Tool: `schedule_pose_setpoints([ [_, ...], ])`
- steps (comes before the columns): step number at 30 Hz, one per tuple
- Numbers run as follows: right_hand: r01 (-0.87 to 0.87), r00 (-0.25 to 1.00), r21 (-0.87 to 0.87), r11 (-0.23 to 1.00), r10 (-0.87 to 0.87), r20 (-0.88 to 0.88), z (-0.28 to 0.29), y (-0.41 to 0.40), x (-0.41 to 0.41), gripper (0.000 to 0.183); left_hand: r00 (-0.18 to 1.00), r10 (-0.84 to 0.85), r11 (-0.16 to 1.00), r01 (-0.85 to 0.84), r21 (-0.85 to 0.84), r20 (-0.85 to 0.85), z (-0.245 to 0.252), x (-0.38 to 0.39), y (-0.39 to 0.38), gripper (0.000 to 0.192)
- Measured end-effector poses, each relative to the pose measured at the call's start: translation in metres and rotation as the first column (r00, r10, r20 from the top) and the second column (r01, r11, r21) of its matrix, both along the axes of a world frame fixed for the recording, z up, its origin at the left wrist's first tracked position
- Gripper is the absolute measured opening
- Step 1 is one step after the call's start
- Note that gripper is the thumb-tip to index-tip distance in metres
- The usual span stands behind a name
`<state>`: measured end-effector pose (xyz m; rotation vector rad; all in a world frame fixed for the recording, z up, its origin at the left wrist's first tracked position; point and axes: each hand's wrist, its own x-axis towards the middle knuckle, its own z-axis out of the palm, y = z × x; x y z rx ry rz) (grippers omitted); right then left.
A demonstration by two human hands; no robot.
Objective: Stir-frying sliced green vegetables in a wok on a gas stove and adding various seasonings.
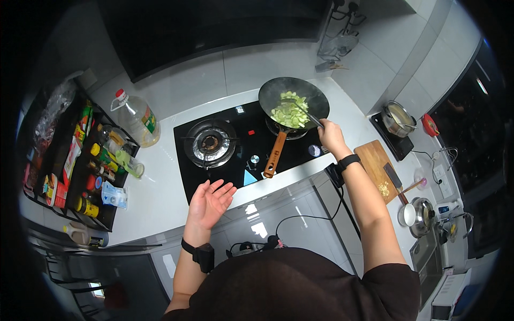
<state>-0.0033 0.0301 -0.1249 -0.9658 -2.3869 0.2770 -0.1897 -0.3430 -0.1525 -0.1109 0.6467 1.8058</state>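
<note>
My right hand (332,137) grips the dark handle of a spatula (311,117), whose head lies among sliced green vegetables (292,112) in a black wok (315,98). The wok sits on the right burner, its wooden handle (276,154) pointing towards me. Palm up with fingers apart, my left hand (213,200) is empty in front of the hob's near left edge. Beyond it is the bare left burner (209,144), ringed with foil, on the black glass gas hob (241,148).
A wooden cutting board (371,158) holds a cleaver (392,175) and chopped garlic-like bits (384,188). A steel pot (397,118) stands behind it. On the left are a large oil bottle (138,120) and a black rack (110,218) of seasonings. A range hood (217,24) hangs above.
</note>
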Motion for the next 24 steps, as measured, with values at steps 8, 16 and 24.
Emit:
schedule_pose_setpoints([
  [8,0.180,0.981,-0.086,0.980,-0.185,-0.054,-0.033,0.052,-0.040,0.021,1.000,0.001,0.999,-0.001,-0.043,-0.007,-0.002,0.006,-0.005,0.041],
  [16,0.091,0.995,-0.023,0.996,-0.090,0.032,-0.010,-0.009,-0.022,0.018,1.000,0.009,1.000,-0.009,-0.019,-0.002,-0.003,0.006,-0.007,0.041],
  [24,0.130,0.982,0.082,0.988,-0.140,0.126,-0.014,-0.031,0.016,0.011,0.999,-0.036,0.999,0.036,-0.016,0.008,-0.002,0.007,-0.003,0.040],
])
